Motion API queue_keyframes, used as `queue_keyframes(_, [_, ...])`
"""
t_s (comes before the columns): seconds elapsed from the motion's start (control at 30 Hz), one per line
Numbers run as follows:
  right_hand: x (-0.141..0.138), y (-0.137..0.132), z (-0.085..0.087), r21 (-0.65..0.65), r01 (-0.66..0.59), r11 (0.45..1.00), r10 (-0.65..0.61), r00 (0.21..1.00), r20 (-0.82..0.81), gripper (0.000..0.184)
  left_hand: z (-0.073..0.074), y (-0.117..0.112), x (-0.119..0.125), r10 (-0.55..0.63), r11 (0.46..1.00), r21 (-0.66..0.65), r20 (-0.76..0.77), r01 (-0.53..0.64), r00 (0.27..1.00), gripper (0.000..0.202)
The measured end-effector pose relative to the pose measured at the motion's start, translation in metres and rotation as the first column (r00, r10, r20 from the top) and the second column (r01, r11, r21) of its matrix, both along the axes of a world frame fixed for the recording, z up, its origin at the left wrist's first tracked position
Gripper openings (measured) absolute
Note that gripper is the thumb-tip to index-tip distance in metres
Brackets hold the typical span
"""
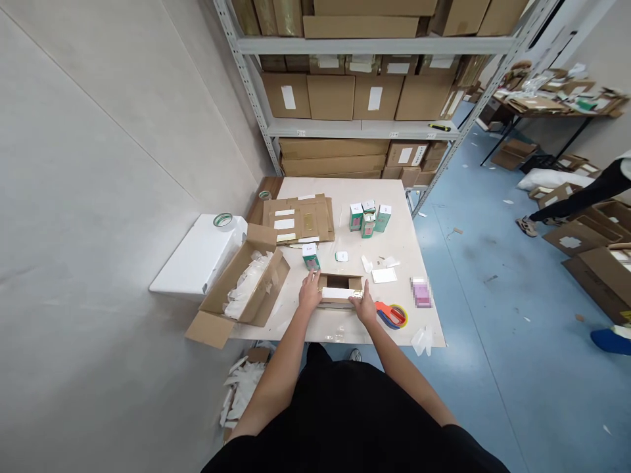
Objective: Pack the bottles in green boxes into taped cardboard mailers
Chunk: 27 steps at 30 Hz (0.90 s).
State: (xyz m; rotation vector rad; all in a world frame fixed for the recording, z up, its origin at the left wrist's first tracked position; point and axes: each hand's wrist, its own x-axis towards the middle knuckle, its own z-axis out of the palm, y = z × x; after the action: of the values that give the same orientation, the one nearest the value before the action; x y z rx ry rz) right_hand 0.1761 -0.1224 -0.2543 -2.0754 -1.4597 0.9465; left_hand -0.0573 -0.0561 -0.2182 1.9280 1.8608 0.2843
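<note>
A small open cardboard box (pixel 340 303) sits near the front edge of the table, a white label strip along its near side. Its inside looks dark, and I cannot make out any contents. My left hand (pixel 309 293) grips its left end, while my right hand (pixel 363 305) closes on the right end. Just beyond my left hand stands a green and white carton (pixel 310 256). An orange-handled tape dispenser (pixel 389 314) with a yellow rim lies to the right of my right hand.
Several green-white cartons (pixel 369 220) stand farther back. Flattened cardboard (pixel 300 220) lies at back left, beside a large open box (pixel 256 289) with white packing paper. A white card (pixel 384 275) and a pink item (pixel 421 293) lie rightward. Shelving (pixel 359 128) rises behind.
</note>
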Motion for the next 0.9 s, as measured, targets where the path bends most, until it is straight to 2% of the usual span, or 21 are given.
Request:
queue_keyframes(0.13, [-0.003,-0.001,0.0,0.001,-0.015,1.0,0.015,0.998,0.06,0.088,-0.017,-0.023,-0.006,0.0,0.997,-0.074,0.017,0.001,1.0,0.06])
queue_keyframes(0.23, [-0.003,0.001,-0.003,-0.022,-0.04,0.999,0.042,0.996,0.077,0.08,-0.026,-0.031,-0.007,0.026,0.992,-0.122,0.05,-0.02,0.998,0.058])
queue_keyframes(0.37, [0.0,0.006,-0.006,-0.054,-0.082,0.995,0.086,0.994,0.073,0.073,-0.025,-0.018,-0.003,0.105,0.991,-0.097,0.106,-0.095,0.989,0.052])
queue_keyframes(0.5, [0.003,0.009,-0.006,-0.067,-0.099,0.993,0.103,0.993,0.05,0.073,-0.024,0.002,0.002,0.282,0.959,-0.062,0.203,-0.275,0.938,0.035])
queue_keyframes(0.57, [0.004,0.009,-0.005,-0.072,-0.102,0.992,0.104,0.994,0.022,0.073,-0.028,0.009,0.001,0.399,0.917,-0.119,0.226,-0.381,0.889,0.041])
queue_keyframes(0.63, [0.005,0.009,-0.006,-0.078,-0.104,0.992,0.104,0.995,-0.005,0.074,-0.035,0.014,-0.003,0.468,0.881,-0.195,0.228,-0.431,0.854,0.058])
queue_keyframes(0.7, [0.005,0.008,-0.007,-0.077,-0.112,0.991,0.11,0.994,-0.027,0.076,-0.043,0.018,-0.006,0.464,0.877,-0.252,0.225,-0.409,0.857,0.07])
queue_keyframes(0.8, [0.002,0.006,-0.011,-0.055,-0.118,0.991,0.116,0.992,-0.053,0.076,-0.055,0.024,-0.007,0.378,0.916,-0.246,0.26,-0.318,0.889,0.07])
queue_keyframes(0.9, [-0.001,0.006,-0.013,-0.046,-0.111,0.993,0.109,0.992,-0.057,0.075,-0.061,0.027,-0.003,0.374,0.912,-0.28,0.275,-0.298,0.886,0.069])
